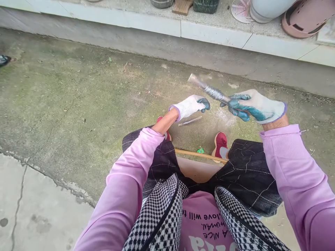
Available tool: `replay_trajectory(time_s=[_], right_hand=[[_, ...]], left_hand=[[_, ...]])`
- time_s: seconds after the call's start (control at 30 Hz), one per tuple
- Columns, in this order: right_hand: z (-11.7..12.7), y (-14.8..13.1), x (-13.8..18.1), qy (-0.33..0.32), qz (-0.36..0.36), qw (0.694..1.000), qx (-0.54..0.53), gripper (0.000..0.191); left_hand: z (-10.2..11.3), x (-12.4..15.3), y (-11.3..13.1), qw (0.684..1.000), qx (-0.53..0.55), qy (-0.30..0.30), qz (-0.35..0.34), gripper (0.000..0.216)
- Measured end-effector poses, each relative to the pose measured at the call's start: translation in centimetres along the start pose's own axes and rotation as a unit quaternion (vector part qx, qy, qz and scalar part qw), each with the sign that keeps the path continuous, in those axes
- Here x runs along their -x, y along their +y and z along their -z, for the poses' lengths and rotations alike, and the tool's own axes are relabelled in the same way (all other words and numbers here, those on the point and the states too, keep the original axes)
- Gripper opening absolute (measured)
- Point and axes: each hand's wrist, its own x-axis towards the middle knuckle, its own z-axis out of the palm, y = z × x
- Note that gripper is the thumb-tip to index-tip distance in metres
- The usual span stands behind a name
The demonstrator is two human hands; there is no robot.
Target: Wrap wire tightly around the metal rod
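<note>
My right hand (252, 106), in a white glove with a blue-green palm, is closed round the end of a grey metal rod (209, 90) wound with a wire coil. The rod slants up and to the left above the ground. My left hand (190, 105), gloved the same way, hovers just left of the rod with its fingers curled; nothing shows inside them. A second thin metal rod (190, 121) lies on the ground below my left hand, between my red shoes (220, 143).
I sit over mossy concrete ground (78, 104). A raised concrete step (209, 35) runs across the back, carrying a pink plastic basket (307, 17), a white container (267, 8) and other items. A curved wooden or bamboo strip (199, 155) lies by my knees.
</note>
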Motion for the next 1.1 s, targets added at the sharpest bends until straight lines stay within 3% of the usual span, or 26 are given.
replay_trajectory(time_s=[0.1,0.23,0.4,0.5,0.57,0.7,0.87,0.97,1.1], right_hand=[[0.2,0.5,-0.1,-0.096,-0.059,0.992,0.06,0.061],[0.1,1.3,-0.7,-0.131,-0.089,0.968,0.195,0.06],[-0.2,2.2,-2.4,-0.085,-0.117,0.899,0.413,0.039],[-0.2,2.3,-3.4,-0.031,-0.119,0.861,0.494,0.035],[0.0,2.2,-3.8,0.002,-0.105,0.854,0.509,0.035],[0.4,1.7,-3.5,0.076,-0.076,0.881,0.46,0.04],[-0.1,0.5,-1.9,0.131,-0.035,0.973,0.188,0.06],[-0.6,-0.4,-1.0,0.13,-0.001,0.989,0.071,0.065],[-0.6,-0.6,-0.2,0.085,0.036,0.996,-0.001,0.061]], left_hand=[[1.0,0.0,0.3,0.998,-0.062,0.021,0.0,0.012],[1.7,0.4,1.1,0.993,-0.113,0.04,-0.005,0.011],[0.7,1.1,2.1,0.992,-0.119,0.02,0.025,0.009],[-0.3,1.3,2.6,0.997,-0.045,0.017,0.052,0.012],[-1.0,1.3,2.8,0.997,0.027,0.011,0.066,0.01],[-1.7,1.4,2.8,0.986,0.144,-0.031,0.072,0.015],[-1.9,1.1,2.2,0.975,0.211,-0.04,0.057,0.009],[-1.8,0.8,1.4,0.98,0.193,-0.027,0.036,0.003],[-1.3,0.2,0.1,0.993,0.113,-0.013,0.036,0.011]])
